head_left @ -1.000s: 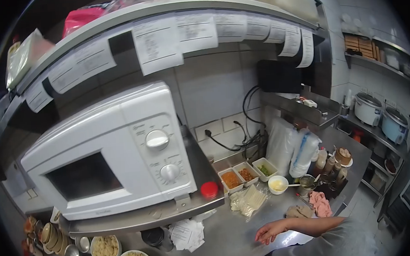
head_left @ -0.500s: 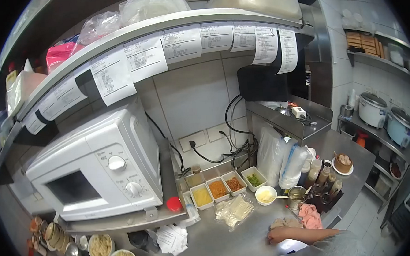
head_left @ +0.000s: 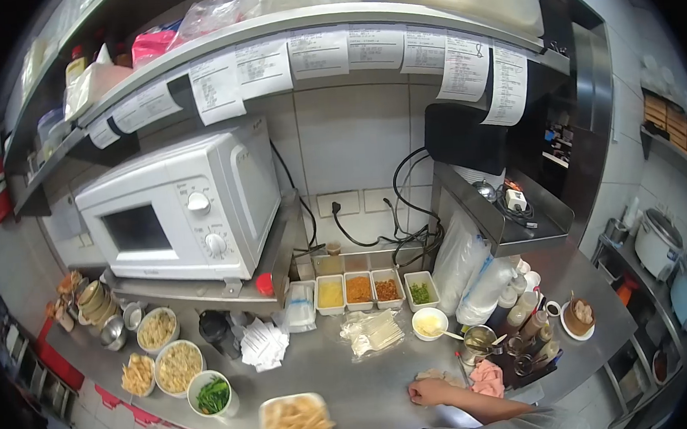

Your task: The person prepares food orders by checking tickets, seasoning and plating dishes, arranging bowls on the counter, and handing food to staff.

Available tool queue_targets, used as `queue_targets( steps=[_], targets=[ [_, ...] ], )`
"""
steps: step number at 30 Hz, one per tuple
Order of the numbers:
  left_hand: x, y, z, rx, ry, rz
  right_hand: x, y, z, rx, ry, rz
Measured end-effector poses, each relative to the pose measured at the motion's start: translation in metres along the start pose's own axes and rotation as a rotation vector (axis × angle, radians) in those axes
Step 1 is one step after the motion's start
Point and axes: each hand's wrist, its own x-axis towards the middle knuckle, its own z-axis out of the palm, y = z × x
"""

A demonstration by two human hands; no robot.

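My right hand (head_left: 427,392) rests low on the steel counter (head_left: 346,387), its fingers closed on a crumpled beige cloth (head_left: 446,377). A pink cloth (head_left: 487,379) lies just to the right of that hand. Behind it stand a metal pot (head_left: 478,345) with utensils in it and a white bowl (head_left: 429,324) holding something pale yellow and a spoon. Left of the hand, at the lower edge, is a square white container (head_left: 297,426) of pale, fried-looking pieces, slightly blurred. My left hand does not show.
A white microwave (head_left: 178,209) stands on a raised shelf at left. Bowls of noodles (head_left: 180,368) and a cup of greens (head_left: 212,394) line the left front. Topping tubs (head_left: 357,290) sit at the back. Sauce bottles (head_left: 533,325) crowd the right. Receipts (head_left: 318,51) hang overhead.
The view has swung left and down, bringing the square container of pale pieces and the front counter edge into sight. My right hand stays on the beige cloth.
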Motion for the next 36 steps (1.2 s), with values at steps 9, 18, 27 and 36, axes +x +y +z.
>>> queue_targets(
  steps=[9,18,27,36],
  targets=[
    [0.069,-0.077,0.116,-0.008,-0.402,-0.138,-0.014,0.008,0.011,-0.002,0.115,-0.02],
    [0.031,-0.082,0.035,-0.32,-0.753,-0.258,-0.004,0.036,0.022,0.103,0.164,-0.196],
    [0.041,-0.301,-0.021,-1.07,0.395,-0.276,-0.009,0.015,0.008,0.098,0.06,-0.185],
    [0.135,-0.286,-0.028,-0.975,0.735,-0.275,-0.007,0.004,0.005,0.073,-0.017,-0.163]
  ],
)
